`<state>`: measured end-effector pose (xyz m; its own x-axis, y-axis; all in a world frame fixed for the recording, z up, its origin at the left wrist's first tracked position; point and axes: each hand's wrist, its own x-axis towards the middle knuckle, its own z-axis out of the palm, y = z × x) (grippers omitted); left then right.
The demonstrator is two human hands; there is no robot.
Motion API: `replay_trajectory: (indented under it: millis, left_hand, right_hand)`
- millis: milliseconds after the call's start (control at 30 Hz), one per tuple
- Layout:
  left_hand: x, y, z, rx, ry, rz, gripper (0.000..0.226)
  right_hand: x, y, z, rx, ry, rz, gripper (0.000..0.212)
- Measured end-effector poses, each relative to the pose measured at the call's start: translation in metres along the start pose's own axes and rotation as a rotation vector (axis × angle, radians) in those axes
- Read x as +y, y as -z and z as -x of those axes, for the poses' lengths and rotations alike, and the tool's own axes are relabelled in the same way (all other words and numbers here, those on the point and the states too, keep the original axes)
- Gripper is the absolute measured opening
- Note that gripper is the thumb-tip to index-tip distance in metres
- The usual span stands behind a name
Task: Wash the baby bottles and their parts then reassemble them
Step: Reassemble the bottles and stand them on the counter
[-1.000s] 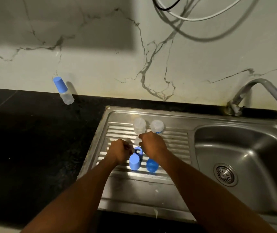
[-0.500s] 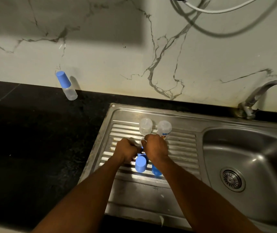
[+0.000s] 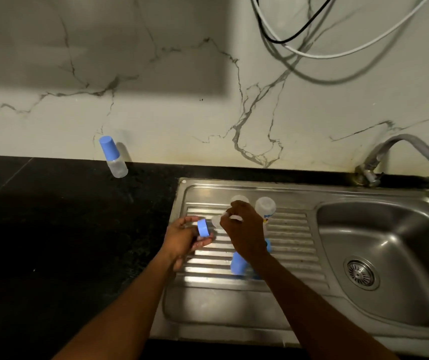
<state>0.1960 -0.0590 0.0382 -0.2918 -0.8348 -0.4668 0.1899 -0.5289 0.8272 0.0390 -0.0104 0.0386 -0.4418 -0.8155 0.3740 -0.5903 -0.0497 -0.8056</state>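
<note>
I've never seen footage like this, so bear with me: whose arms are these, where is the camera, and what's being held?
There is no machine: these are a person's bare arms, filmed by a camera on their head looking down. The left hand holds a blue ring; the right hand pinches a small clear part, probably a teat. On the steel draining board stand a clear bottle and a blue cap. A capped bottle stands on the black counter by the wall.
</note>
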Motion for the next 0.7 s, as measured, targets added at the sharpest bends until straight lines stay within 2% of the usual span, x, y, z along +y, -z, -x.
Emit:
replay_trajectory:
  millis: [100,167,267,400,533,633,700]
  left_hand:
    - [0.02,0.016,0.01,-0.058,0.062,0.192,0.025]
    - [0.031,0.023,0.015,-0.108,0.132,0.326,0.029]
    - [0.039,0.031,0.02,-0.182,0.171,0.415,0.031]
    - [0.034,0.032,0.025,-0.297,0.108,0.216,0.026]
    - [0.024,0.028,0.027,-0.324,0.037,0.113,0.03]
    - [0.017,0.021,0.032,-0.337,0.01,0.128,0.031]
    - [0.013,0.016,0.035,-0.306,-0.012,0.149,0.035]
  right_hand:
    - [-0.027,-0.003,-0.003,-0.101,-0.321,-0.153,0.013]
    - [-0.04,-0.005,-0.004,-0.187,-0.457,-0.231,0.013]
    - [-0.056,-0.004,-0.004,-0.373,-0.424,-0.221,0.007]
    - [-0.069,0.002,-0.003,-0.508,-0.244,0.099,0.017]
    - [-0.07,0.003,0.001,-0.46,-0.231,0.258,0.025]
    - [-0.066,0.006,0.009,-0.245,-0.277,0.254,0.021]
    - [-0.067,0.007,0.015,-0.092,-0.354,0.128,0.017]
